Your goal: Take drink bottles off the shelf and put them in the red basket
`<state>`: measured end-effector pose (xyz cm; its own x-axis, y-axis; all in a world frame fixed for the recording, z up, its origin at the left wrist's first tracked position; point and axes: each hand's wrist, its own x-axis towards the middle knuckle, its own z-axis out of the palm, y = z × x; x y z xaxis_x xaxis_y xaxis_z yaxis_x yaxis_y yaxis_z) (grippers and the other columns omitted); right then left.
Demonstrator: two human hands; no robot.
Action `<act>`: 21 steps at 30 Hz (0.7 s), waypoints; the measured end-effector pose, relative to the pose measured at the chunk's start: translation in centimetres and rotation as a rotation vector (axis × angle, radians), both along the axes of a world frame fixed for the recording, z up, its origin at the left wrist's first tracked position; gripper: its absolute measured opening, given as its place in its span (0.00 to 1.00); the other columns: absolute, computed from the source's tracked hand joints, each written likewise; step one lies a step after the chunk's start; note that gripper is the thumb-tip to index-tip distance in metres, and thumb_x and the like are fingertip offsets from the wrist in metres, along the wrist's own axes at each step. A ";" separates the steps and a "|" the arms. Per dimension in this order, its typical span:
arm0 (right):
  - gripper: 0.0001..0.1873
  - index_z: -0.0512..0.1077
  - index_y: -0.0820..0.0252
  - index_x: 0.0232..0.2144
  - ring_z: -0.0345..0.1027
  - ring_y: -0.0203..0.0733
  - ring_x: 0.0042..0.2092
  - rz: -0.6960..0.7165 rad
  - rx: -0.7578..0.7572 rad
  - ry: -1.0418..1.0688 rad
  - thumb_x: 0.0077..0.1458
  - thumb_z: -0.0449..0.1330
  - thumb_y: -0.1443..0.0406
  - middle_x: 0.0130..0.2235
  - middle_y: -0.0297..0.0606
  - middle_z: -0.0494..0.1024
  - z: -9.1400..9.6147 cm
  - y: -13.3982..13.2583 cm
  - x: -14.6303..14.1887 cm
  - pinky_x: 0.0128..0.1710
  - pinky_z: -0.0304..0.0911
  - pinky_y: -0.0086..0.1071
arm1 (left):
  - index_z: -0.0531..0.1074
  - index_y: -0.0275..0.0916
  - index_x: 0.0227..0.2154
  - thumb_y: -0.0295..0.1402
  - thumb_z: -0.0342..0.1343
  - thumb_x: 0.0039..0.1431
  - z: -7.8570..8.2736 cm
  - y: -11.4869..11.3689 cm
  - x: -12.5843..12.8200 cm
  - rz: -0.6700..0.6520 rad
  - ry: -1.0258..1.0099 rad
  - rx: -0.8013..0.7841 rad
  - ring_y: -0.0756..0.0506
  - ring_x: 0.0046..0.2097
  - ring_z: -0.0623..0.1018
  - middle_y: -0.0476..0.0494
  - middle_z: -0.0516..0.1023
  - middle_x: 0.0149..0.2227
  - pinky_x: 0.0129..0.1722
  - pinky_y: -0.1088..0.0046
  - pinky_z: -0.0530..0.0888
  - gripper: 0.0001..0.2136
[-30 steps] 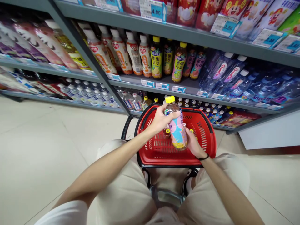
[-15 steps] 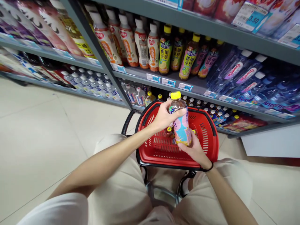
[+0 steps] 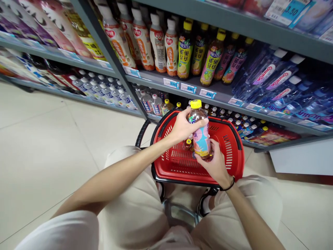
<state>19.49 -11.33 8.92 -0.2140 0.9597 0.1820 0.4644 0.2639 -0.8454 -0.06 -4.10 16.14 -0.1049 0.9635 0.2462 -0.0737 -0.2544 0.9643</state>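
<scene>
Both hands hold one bottle [image 3: 200,133] upright over a red basket [image 3: 235,158], and the split grip looks like a way of turning it to read the label. The left hand [image 3: 182,129] wraps the upper part just under the yellow cap [image 3: 195,103], its fingers [image 3: 200,124] closed round the neck and shoulder from the nine o'clock side. The right hand [image 3: 215,164] cups the base from five o'clock, fingers curled under and round the bottom, so the weight sits there while the upper hand steadies. The bottle holds a pinkish drink, with a pink and pale blue label facing the camera.

The basket stands on the floor between the person's knees, at twelve o'clock from the body, close enough that a bottle can be lowered straight in. At least one small bottle top [image 3: 188,141] shows inside it below the held bottle; how many lie there I cannot tell, since the hands hide most of the bottom. A black handle [image 3: 142,132] swings out at the basket's nine o'clock.

Beyond, at twelve to two o'clock, the shelf [image 3: 223,93] carries yellow-capped tea bottles [image 3: 185,52] like the held one, white-capped bottles [image 3: 156,41] to their left, and clear water bottles [image 3: 273,76] to the right.
</scene>
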 end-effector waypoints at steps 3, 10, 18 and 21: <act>0.42 0.62 0.55 0.65 0.77 0.57 0.55 -0.010 0.022 -0.002 0.55 0.74 0.54 0.59 0.51 0.76 0.0 -0.2 0.2 0.57 0.73 0.51 | 0.75 0.35 0.38 0.50 0.75 0.44 0.1 0.1 0.0 -0.001 -0.005 -0.010 0.45 0.39 0.79 0.42 0.82 0.39 0.41 0.69 0.78 0.27; 0.35 0.66 0.56 0.58 0.78 0.51 0.52 0.040 -0.091 0.309 0.53 0.75 0.58 0.54 0.46 0.79 -0.4 -0.2 -0.1 0.52 0.75 0.43 | 0.76 0.36 0.40 0.50 0.74 0.46 -0.3 0.5 -0.3 -0.078 -0.107 -0.061 0.47 0.37 0.76 0.44 0.79 0.38 0.41 0.72 0.75 0.26; 0.27 0.71 0.55 0.49 0.75 0.41 0.37 0.150 -0.405 0.671 0.51 0.76 0.56 0.44 0.38 0.79 0.5 0.0 -0.1 0.27 0.69 0.29 | 0.75 0.38 0.39 0.51 0.72 0.50 -0.8 0.8 -0.4 -0.138 -0.267 -0.133 0.51 0.32 0.73 0.48 0.76 0.33 0.35 0.75 0.73 0.24; 0.28 0.72 0.56 0.49 0.73 0.39 0.33 0.150 -0.502 0.755 0.51 0.76 0.53 0.41 0.37 0.80 0.6 -0.2 0.0 0.24 0.64 0.27 | 0.74 0.38 0.37 0.52 0.72 0.51 -0.7 0.8 -0.5 -0.148 -0.271 -0.148 0.52 0.28 0.70 0.50 0.73 0.30 0.30 0.76 0.69 0.23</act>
